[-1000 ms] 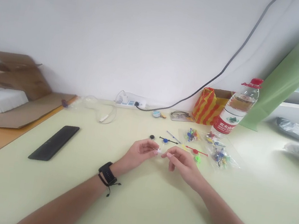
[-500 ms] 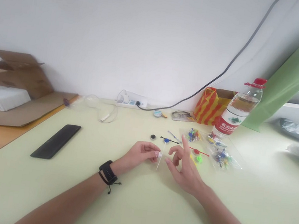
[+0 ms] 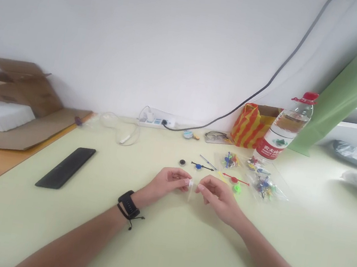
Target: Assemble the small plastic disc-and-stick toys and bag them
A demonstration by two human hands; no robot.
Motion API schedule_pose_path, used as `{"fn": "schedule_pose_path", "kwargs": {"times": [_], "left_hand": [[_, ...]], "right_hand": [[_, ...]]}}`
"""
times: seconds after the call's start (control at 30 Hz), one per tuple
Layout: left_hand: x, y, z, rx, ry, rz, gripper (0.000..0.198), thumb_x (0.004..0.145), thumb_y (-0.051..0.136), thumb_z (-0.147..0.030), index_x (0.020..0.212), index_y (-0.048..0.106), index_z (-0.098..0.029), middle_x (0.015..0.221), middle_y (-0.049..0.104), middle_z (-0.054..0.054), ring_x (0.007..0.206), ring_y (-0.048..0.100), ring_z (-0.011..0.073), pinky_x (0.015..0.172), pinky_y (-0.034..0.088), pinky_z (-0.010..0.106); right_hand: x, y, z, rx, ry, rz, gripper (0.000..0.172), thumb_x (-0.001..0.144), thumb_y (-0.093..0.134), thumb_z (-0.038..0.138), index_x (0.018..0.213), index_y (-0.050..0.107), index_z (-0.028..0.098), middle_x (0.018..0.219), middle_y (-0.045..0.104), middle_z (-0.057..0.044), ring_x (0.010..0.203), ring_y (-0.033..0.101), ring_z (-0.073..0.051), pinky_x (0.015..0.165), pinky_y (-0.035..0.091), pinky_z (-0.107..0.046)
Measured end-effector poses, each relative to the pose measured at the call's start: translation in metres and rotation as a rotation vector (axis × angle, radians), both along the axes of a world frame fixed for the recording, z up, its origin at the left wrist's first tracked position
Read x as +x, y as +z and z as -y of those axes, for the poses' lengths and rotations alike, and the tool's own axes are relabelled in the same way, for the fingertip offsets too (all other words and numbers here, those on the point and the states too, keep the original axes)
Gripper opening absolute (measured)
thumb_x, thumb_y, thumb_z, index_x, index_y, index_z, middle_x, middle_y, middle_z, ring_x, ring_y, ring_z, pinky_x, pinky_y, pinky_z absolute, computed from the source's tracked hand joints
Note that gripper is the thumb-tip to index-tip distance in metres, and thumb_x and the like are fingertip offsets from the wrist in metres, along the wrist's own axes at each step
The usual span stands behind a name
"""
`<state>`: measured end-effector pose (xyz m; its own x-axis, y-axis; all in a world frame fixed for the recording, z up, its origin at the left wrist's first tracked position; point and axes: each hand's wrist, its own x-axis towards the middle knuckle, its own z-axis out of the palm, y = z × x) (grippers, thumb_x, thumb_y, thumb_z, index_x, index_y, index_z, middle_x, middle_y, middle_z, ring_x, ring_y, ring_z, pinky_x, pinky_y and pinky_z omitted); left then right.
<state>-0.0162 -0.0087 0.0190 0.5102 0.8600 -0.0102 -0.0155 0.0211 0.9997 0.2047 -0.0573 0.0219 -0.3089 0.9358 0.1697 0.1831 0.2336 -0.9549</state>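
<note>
My left hand [image 3: 171, 181] pinches the hub of a small white plastic arrow spinner [image 3: 191, 184] between thumb and fingertips, just above the table. The spinner's thin pointer looks faint and blurred. Close by on its right, my right hand [image 3: 218, 196] has its fingers curled in with the thumb near the index finger; nothing shows in it. Behind the hands lie a blue-hubbed spinner with a black arrow [image 3: 198, 166], a red spinner [image 3: 235, 180], a bright green piece [image 3: 236, 188], a small black round piece [image 3: 182, 162] and a thin blue stick [image 3: 208, 162].
Clear bags of colourful small parts [image 3: 265, 186] lie at right, near a tilted water bottle [image 3: 276, 135] and a red-yellow striped bag [image 3: 247, 124]. Glasses [image 3: 217, 136] and a power strip [image 3: 153, 120] line the wall. At left are a black flat object [image 3: 66, 167] and an open cardboard box [image 3: 36, 88].
My right index finger, raised before, has curled down, and the right hand is more closed beside the spinner. The white pointer, sharp earlier, is now blurred. My left hand holds its place.
</note>
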Motion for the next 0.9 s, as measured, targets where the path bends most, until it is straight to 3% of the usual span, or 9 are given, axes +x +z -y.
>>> {"fn": "schedule_pose_path", "kwargs": {"times": [0.4,0.6,0.67,0.77,0.83,0.9], "left_hand": [[0.000,0.000,0.000,-0.001,-0.018,-0.007,0.031,0.084,0.078,-0.039,0.102,0.076,-0.015,0.089,0.074,0.009,0.082,0.069,0.0188,0.080,0.056,0.032],[0.001,0.002,0.001,-0.032,0.006,0.017,0.031,0.082,0.080,-0.039,0.101,0.077,-0.015,0.084,0.074,0.008,0.079,0.069,0.0184,0.079,0.056,0.032],[0.002,0.002,0.001,-0.042,0.020,0.016,0.032,0.081,0.081,-0.039,0.100,0.077,-0.015,0.083,0.074,0.008,0.078,0.069,0.0183,0.079,0.056,0.033],[0.002,0.001,0.001,-0.052,0.038,0.024,0.032,0.079,0.082,-0.040,0.098,0.077,-0.015,0.083,0.074,0.007,0.077,0.069,0.0181,0.080,0.056,0.033],[0.002,0.001,0.000,-0.051,0.036,0.030,0.031,0.080,0.082,-0.040,0.099,0.077,-0.015,0.085,0.075,0.007,0.078,0.069,0.0182,0.080,0.055,0.033],[0.001,0.001,0.000,-0.046,0.032,0.026,0.031,0.081,0.081,-0.039,0.100,0.077,-0.015,0.087,0.075,0.008,0.079,0.069,0.0185,0.081,0.056,0.033]], "right_hand": [[0.000,-0.001,0.000,0.000,0.019,0.013,0.026,0.099,0.056,0.047,0.096,0.064,0.021,0.083,0.061,-0.002,0.064,0.055,-0.013,0.061,0.053,-0.028],[0.000,-0.008,-0.001,-0.019,-0.117,-0.124,0.039,0.096,0.059,0.049,0.129,0.054,0.028,0.096,0.061,-0.002,0.065,0.052,-0.012,0.059,0.050,-0.027],[0.001,-0.006,0.000,-0.055,-0.097,-0.139,0.032,0.100,0.051,0.052,0.108,0.065,0.024,0.089,0.058,-0.001,0.061,0.046,-0.011,0.058,0.046,-0.027],[0.003,0.000,0.002,-0.118,0.149,-0.045,0.063,0.104,0.037,0.057,0.058,0.057,0.018,0.069,0.049,-0.001,0.058,0.041,-0.012,0.058,0.041,-0.029],[0.004,0.004,0.004,-0.115,0.247,-0.009,0.068,0.104,0.034,0.058,0.052,0.053,0.018,0.065,0.047,-0.002,0.058,0.041,-0.013,0.060,0.040,-0.030],[0.004,0.006,0.004,-0.082,0.179,-0.049,0.061,0.104,0.036,0.058,0.063,0.059,0.018,0.068,0.051,-0.002,0.060,0.043,-0.014,0.060,0.039,-0.030]]}}
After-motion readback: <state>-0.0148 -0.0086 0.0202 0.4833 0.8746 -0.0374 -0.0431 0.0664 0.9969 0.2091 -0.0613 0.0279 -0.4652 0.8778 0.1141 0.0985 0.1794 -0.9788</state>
